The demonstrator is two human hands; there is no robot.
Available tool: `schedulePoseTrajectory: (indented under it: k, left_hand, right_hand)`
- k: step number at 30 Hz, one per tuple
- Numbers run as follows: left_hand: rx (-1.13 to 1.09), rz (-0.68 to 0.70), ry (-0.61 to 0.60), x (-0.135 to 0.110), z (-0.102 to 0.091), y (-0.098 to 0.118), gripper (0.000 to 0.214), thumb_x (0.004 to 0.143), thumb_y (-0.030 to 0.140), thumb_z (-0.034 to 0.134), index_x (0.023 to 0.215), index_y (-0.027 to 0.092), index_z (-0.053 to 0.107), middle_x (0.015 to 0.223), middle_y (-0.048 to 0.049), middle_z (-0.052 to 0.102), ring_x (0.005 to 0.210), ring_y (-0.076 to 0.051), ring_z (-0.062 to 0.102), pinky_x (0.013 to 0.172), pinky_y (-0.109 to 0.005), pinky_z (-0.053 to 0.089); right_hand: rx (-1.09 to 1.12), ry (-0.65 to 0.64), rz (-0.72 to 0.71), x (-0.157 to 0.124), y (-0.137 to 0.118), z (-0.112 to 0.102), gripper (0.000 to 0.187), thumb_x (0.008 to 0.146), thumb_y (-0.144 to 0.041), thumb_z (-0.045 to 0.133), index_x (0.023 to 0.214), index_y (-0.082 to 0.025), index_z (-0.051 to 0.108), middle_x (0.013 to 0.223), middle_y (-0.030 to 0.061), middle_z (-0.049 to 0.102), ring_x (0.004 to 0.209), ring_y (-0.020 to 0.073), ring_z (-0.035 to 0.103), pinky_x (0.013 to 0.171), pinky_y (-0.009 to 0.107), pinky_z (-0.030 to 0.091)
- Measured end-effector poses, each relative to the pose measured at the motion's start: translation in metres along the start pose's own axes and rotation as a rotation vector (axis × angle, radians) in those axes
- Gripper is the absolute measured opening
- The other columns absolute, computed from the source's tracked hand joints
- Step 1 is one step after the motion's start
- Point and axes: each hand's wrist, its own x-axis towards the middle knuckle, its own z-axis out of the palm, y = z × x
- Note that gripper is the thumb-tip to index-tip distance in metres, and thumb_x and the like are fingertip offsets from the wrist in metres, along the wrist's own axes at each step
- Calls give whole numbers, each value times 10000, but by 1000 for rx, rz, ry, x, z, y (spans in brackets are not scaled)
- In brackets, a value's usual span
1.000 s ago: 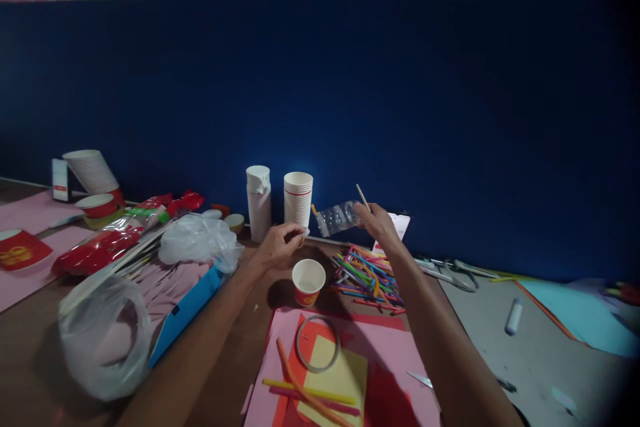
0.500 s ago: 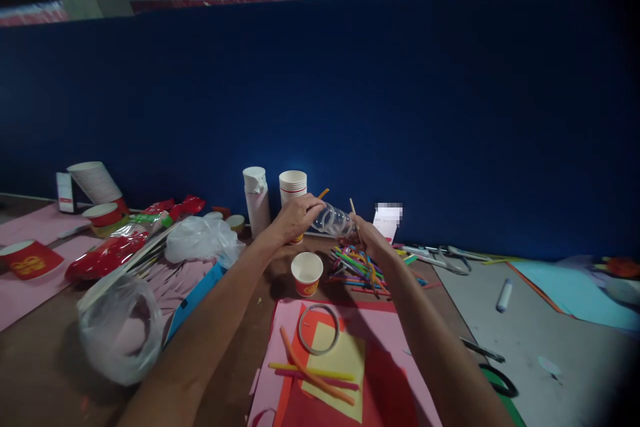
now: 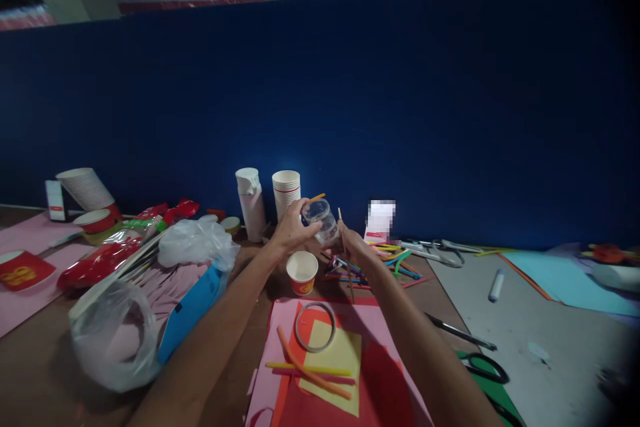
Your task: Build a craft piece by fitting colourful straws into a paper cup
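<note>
A clear, ringed plastic cylinder is held tilted above the table between my two hands. My left hand grips its upper left side, with the thumb across the front. An orange strip sticks out beside those fingers. My right hand is closed around a thin wooden stick at the cylinder's lower right; its fingertips are partly hidden. Below the hands stands a paper cup with a red and yellow print. Behind my left hand rises a stack of paper cups.
Coloured pipe-cleaner-like strips lie right of the cup. In front, a tape roll rests on coloured paper. Scissors and a marker lie right; plastic bags lie left. A blue partition stands behind.
The cylinder has turned so its round end faces me more, and looks shorter. My left thumb now lies across its front. The stick in my right hand points further down.
</note>
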Motion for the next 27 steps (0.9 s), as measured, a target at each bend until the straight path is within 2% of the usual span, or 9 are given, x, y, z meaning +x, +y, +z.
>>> schedulePoseTrajectory:
  k: [3,7,10,13,16,19,22,27]
  left_hand:
    - [-32,-41,16,0,2,-2,501,664,278,633,1117,148,465,1027,-85,582,925,-199,555,836,-338,437]
    - [-63,-23,-7,0,0,-1,548,661,259,621,1161,166,417,1090,-94,556,919,-191,552,736,-295,465]
    - [-17,63,-75,1,-2,1,563,642,210,614,1166,163,412,1125,-94,536,1001,-206,524,792,-308,452]
    - [19,126,-155,1,-2,-1,596,636,186,594,1198,164,397,1168,-96,510,1062,-219,500,850,-327,440]
    - [45,153,-197,0,1,-9,688,624,188,601,1263,167,346,1219,-104,475,1100,-228,480,908,-345,417]
    - [99,168,-219,-1,3,-19,761,612,203,621,1303,151,308,1212,-117,472,1092,-226,485,941,-348,394]
    - [192,144,-233,1,5,-29,791,607,248,638,1315,138,302,1178,-127,496,1058,-244,503,918,-366,409]
    - [311,36,-151,9,19,-43,787,615,247,626,1318,146,287,1206,-137,482,1110,-277,466,941,-400,378]
  right_hand:
    - [-38,59,-58,0,2,-8,623,837,-626,280,762,-104,613,601,96,635,443,132,563,328,175,266]
    - [-62,210,-200,1,-7,-25,626,831,-630,244,812,-115,599,658,77,621,457,99,518,342,167,255]
    - [-112,284,-343,0,-24,-31,490,784,-584,423,879,-136,598,771,59,630,536,85,516,378,154,283]
    - [-201,236,-442,0,-43,-28,402,710,-527,561,856,-158,627,779,32,638,576,86,528,399,148,287]
    - [-300,180,-497,4,-54,-24,317,692,-448,594,789,-149,639,664,11,624,528,86,516,407,156,298]
    - [-390,203,-561,10,-55,-22,231,722,-363,558,758,-142,617,626,0,608,533,90,523,468,172,365]
    - [-492,284,-635,12,-54,-21,223,779,-333,471,789,-153,601,699,10,628,596,104,552,554,195,408]
    - [-738,420,-707,3,-57,-15,286,849,-362,376,865,-191,605,795,24,642,712,147,569,653,237,393]
